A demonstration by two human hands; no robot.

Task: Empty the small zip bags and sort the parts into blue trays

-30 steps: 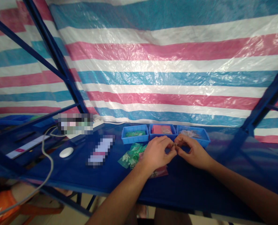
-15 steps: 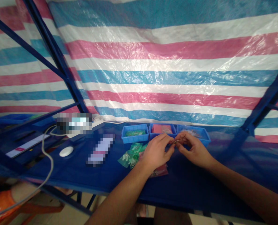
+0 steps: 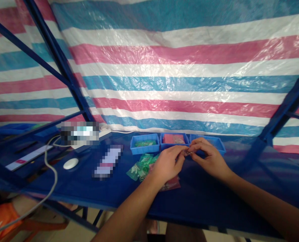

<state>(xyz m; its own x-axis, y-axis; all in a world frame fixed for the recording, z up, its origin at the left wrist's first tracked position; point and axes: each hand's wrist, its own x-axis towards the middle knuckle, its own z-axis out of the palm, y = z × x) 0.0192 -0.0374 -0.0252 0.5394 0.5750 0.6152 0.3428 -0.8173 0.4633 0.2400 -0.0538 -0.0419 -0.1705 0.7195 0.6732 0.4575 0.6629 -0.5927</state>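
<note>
My left hand (image 3: 168, 163) and my right hand (image 3: 209, 158) meet above the blue table, with thumbs and fingers pinched together. Between their fingertips is a small thing (image 3: 188, 153), partly brownish and shiny, too small and too covered for me to name. Beneath and beside my left hand lie green clear plastic packets (image 3: 136, 169) with small pale pieces inside. A red-tinted plastic packet (image 3: 173, 183) shows under my left wrist. Just beyond my hands stand blue bins: the left bin (image 3: 144, 149) has green packets, the middle bin (image 3: 161, 143) pink ones, and my right hand partly hides the right bin (image 3: 221, 149).
A white computer mouse (image 3: 70, 163) and a blurred-out flat thing (image 3: 107, 162) lie to the left. A pale cable (image 3: 54, 181) runs over the table's front edge. At the lower left, a person's orange clothing (image 3: 3, 215) shows. Striped sheeting (image 3: 177, 80) hangs behind.
My right hand has risen slightly, its fingers shifting around the small thing at the fingertips. Less of the pale contents shows in the right bin. My left hand has barely moved.
</note>
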